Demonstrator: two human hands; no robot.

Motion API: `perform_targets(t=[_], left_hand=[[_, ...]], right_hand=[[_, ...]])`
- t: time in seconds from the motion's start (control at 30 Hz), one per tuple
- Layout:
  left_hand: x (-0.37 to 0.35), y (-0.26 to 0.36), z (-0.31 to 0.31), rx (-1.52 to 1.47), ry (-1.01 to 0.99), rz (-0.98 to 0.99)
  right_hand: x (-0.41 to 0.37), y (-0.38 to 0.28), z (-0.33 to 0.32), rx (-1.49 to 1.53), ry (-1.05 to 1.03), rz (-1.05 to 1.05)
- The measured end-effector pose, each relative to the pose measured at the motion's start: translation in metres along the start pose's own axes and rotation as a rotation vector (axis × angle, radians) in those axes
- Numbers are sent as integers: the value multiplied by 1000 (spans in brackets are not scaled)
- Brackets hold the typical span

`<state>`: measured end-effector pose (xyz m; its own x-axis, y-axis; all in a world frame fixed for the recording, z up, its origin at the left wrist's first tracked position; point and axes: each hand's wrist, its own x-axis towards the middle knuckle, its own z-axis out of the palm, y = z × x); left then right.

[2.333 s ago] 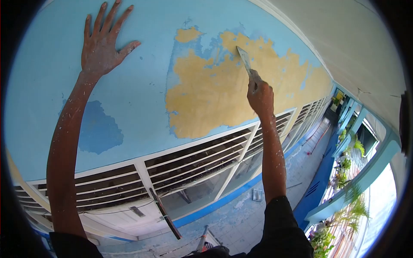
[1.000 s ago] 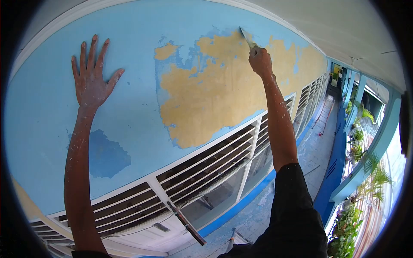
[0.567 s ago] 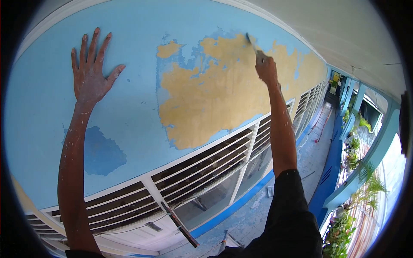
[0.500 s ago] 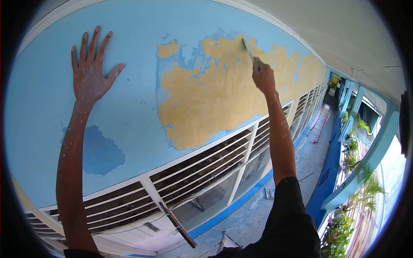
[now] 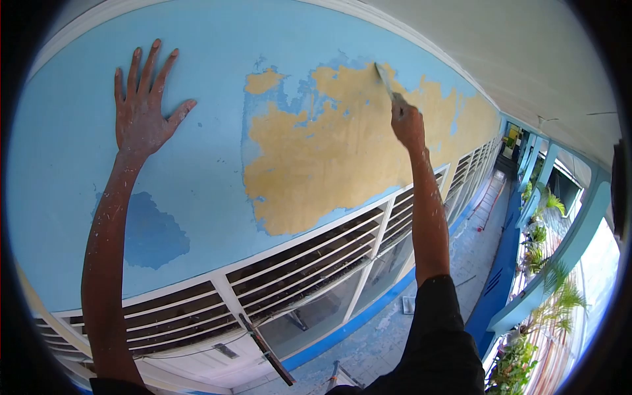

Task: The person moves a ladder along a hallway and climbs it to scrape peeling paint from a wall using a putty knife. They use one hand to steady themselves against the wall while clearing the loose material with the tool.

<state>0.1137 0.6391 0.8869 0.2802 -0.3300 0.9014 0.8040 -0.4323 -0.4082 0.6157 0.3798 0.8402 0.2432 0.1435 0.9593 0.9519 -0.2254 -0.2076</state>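
Note:
My left hand (image 5: 143,118) lies flat with spread fingers on the light blue painted wall (image 5: 197,158). Dust and pale specks cover that hand and forearm. In my right hand (image 5: 408,125) is a paint scraper (image 5: 383,80), its handle wrapped by my fingers. The scraper's blade points up and touches the top part of a large bare tan patch (image 5: 329,158), where the paint is gone. Ragged blue edges border this patch. Below my left hand a darker blue patch (image 5: 155,230) shows on the wall.
Louvred windows (image 5: 303,263) with white frames run below the wall. Far beneath lies a walkway floor (image 5: 382,329) with a small tray (image 5: 409,305) and a red ladder (image 5: 488,201). Blue-green columns (image 5: 579,243) and plants (image 5: 559,296) line the right side. A ceiling (image 5: 526,59) slopes overhead.
The view has shifted slightly. The scraper in my right hand has moved a little along the upper edge of the tan patch. My left hand stays flat on the wall.

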Motion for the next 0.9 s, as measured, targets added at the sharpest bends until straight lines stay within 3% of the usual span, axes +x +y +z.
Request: perform_targets(t=[0.17,0.33,0.53,0.7,0.9], left_hand=[[1,-1,1,20,-11,-3],[-1,-1,0,16,4,-15],[-1,2,1,12,-2,-10],[-1,0,0,16,-18,-18],[0,1,-2,6,-17,0]], right_hand=[[28,12,0,-4,38,69],[-22,21,-3,23,-12,-29],[14,39,-9,-14,-13,-15],[-10,40,3,-30,15,-200],[39,11,4,-16,77,-83]])
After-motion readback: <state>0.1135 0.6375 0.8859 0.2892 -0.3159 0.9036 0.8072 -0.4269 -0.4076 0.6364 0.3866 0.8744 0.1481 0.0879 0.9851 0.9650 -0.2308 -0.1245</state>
